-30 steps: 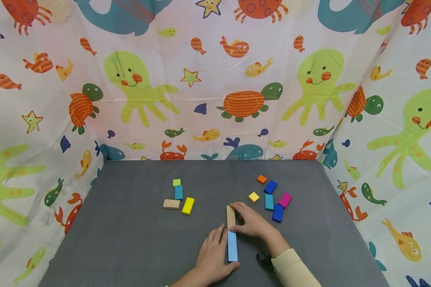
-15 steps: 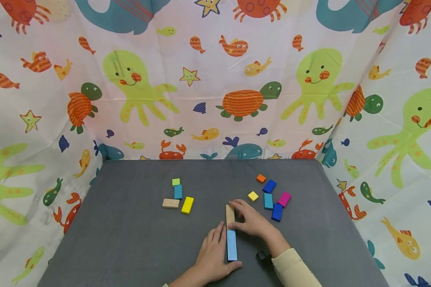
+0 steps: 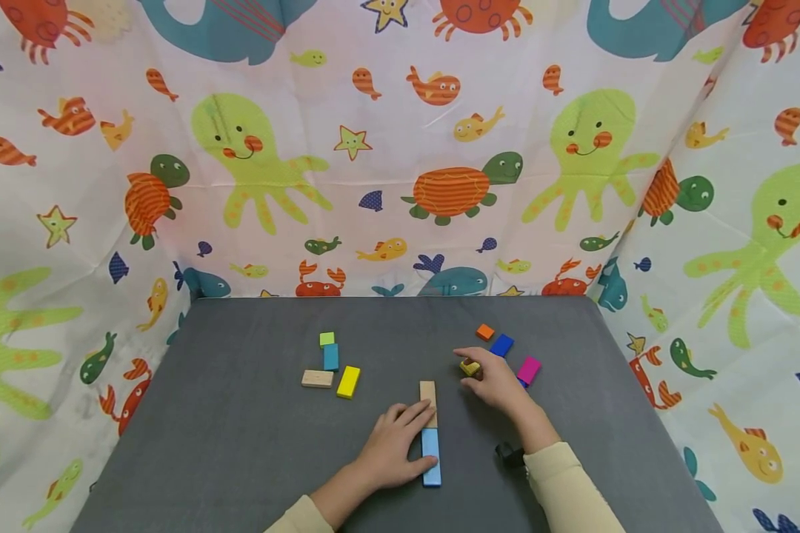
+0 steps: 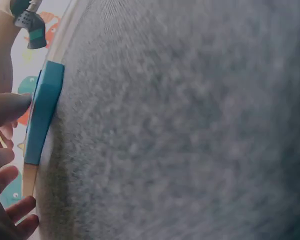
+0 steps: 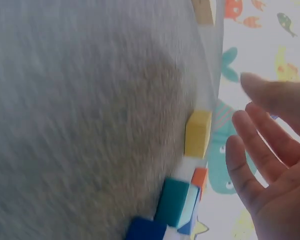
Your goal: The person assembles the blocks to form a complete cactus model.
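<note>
One wooden block (image 3: 427, 390) and light-blue block (image 3: 430, 444), lower centre, are seemingly steadied by the left hand (image 3: 395, 446), fingers extended; centre-right, yellow block (image 5: 196, 136) overhung by right hand (image 3: 496, 379), fingers parted, empty.

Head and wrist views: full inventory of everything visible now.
Green block: 1, green, left
Teal blocks: 2, teal, left and right
Wooden blocks: 2, tan, left and centre
Yellow blocks: 2, yellow, left and right
Light-blue block: 1, light blue, centre
Blue blocks: 2, blue, right
Magenta block: 1, magenta, right
Orange block: 1, orange, right
Table: 1, grey, underneath
Curtain: 1, patterned white, behind
Wrist device: 1, black, right wrist
Left hand: 1, bare, on centre blocks
Right hand: 1, bare, near right yellow block
Sleeves: 2, cream, forearms
</note>
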`<action>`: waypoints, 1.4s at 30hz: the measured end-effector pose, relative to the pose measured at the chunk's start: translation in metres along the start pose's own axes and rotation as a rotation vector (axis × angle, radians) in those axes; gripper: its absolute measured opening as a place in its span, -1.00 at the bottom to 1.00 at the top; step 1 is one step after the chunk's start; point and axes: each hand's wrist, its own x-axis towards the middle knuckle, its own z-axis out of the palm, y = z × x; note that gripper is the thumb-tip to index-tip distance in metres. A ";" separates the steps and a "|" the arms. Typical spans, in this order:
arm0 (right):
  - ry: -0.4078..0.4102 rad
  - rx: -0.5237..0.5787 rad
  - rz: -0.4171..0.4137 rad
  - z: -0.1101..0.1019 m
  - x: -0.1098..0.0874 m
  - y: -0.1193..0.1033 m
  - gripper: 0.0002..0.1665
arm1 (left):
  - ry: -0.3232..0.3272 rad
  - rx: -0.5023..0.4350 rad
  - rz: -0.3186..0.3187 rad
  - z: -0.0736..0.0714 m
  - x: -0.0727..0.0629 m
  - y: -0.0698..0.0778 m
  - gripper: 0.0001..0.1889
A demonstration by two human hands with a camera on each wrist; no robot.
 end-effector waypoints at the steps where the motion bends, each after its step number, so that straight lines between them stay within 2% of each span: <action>1: 0.004 -0.005 0.010 -0.002 0.002 0.002 -0.30 | -0.006 0.010 -0.001 0.000 0.000 -0.001 -0.16; 11: -0.090 -0.058 0.113 -0.010 0.019 0.015 -0.33 | -0.025 0.053 -0.041 0.001 0.001 -0.002 -0.17; 14: -0.118 -0.090 0.121 -0.009 0.021 0.016 -0.35 | -0.037 0.060 -0.047 0.002 0.001 -0.001 -0.17; 22: -0.146 -0.195 0.072 -0.003 0.028 0.017 -0.52 | -0.035 0.037 -0.066 0.001 0.001 -0.001 -0.18; 30: -0.115 -0.172 0.129 -0.003 0.027 0.008 -0.58 | -0.045 0.026 -0.066 0.001 0.002 0.001 -0.18; 42: -0.014 -0.119 0.013 0.005 0.028 -0.006 -0.57 | -0.038 0.040 -0.068 -0.001 0.003 0.003 -0.18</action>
